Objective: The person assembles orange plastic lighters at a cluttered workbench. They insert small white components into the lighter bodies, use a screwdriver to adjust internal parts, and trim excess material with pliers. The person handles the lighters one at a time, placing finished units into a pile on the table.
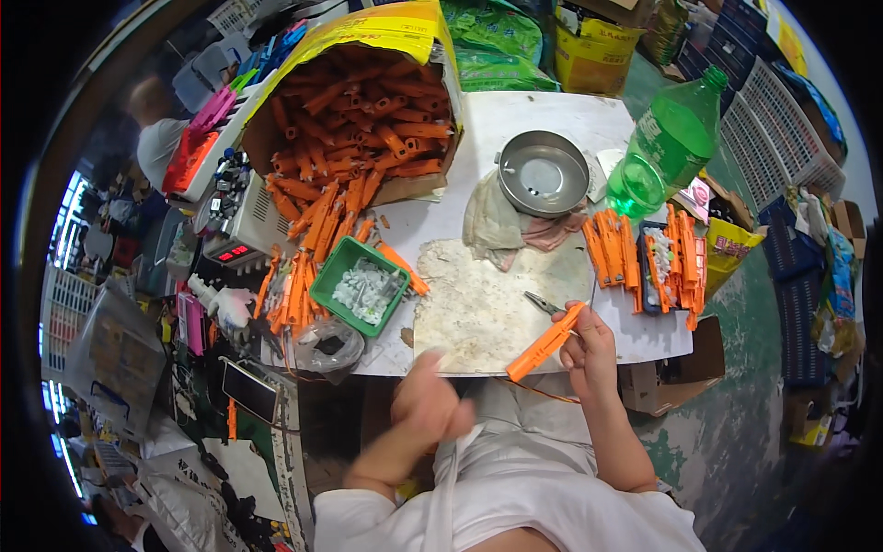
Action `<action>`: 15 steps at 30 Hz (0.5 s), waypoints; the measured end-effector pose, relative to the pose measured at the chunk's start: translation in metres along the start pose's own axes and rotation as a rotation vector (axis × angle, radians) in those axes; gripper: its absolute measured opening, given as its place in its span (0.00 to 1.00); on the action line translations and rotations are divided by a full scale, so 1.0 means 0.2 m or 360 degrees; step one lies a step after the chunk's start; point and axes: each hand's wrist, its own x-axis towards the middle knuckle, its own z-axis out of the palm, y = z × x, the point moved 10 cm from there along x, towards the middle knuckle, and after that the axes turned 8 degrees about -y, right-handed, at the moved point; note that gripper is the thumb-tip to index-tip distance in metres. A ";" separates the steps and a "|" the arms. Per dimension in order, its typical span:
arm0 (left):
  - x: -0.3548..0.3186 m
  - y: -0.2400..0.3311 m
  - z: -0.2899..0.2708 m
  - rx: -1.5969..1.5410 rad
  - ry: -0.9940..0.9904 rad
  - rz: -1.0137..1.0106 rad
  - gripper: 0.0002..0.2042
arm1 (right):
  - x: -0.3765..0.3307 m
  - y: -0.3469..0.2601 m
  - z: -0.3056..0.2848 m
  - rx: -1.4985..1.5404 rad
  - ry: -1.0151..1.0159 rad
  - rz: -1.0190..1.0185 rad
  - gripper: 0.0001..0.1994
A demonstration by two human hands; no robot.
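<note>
In my right hand (590, 348), at the table's front edge, I hold a long orange plastic housing (536, 355), tilted with its lower end toward the left. My fingers close round its upper end. Pliers (543, 303) with dark jaws lie just behind it; their handles are partly hidden. My left hand (428, 402) is before the front edge, apart from the housing and smeared by motion, so its fingers cannot be read. A green box (401, 287) of small white plastic parts (362, 292) stands beyond it, next to a pile of similar orange housings (317, 230).
Orange housings (368, 120) spill from a big yellow-edged sack (368, 32) at the back left. A metal bowl (543, 147) sits on a rag (492, 216). At the right are more housings (607, 244), a green bottle (676, 129) and a cup (635, 184). A phone (249, 390) lies lower left.
</note>
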 end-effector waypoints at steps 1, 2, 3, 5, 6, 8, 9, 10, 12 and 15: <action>-0.19 -0.19 0.18 -0.0253 -0.0222 -0.0492 0.27 | 0.01 0.04 0.02 0.0046 -0.0023 0.0055 0.14; -0.31 -0.30 0.35 -0.0530 -0.0543 -0.0984 0.34 | 0.01 0.07 0.01 0.0087 -0.0020 0.0120 0.15; -0.38 -0.31 0.45 -0.0804 -0.0588 -0.1131 0.33 | 0.01 0.10 0.02 0.0127 -0.0018 0.0186 0.15; -0.34 -0.26 0.48 -0.0763 -0.0554 -0.0912 0.31 | 0.01 0.18 0.06 0.0212 0.0010 0.0339 0.16; -0.29 -0.25 0.48 -0.0734 -0.0537 -0.0802 0.30 | 0.01 0.21 0.07 0.0238 -0.0005 0.0381 0.16; -0.20 -0.26 0.48 -0.0725 -0.0570 -0.0691 0.24 | 0.03 0.29 0.10 0.0303 -0.0056 0.0472 0.16; -0.16 -0.28 0.48 -0.0794 -0.0529 -0.0665 0.23 | 0.03 0.30 0.12 0.0274 -0.0093 0.0506 0.17; -0.14 -0.28 0.47 -0.0864 -0.0489 -0.0638 0.23 | 0.03 0.31 0.12 0.0114 -0.0121 0.0528 0.17; -0.19 -0.38 0.49 -0.1323 -0.0245 -0.1085 0.22 | 0.04 0.27 0.09 -0.0227 -0.0181 0.0555 0.16; -0.27 -0.48 0.52 -0.1656 -0.0051 -0.1535 0.24 | 0.03 -0.10 0.14 -0.1727 -0.0246 -0.0422 0.13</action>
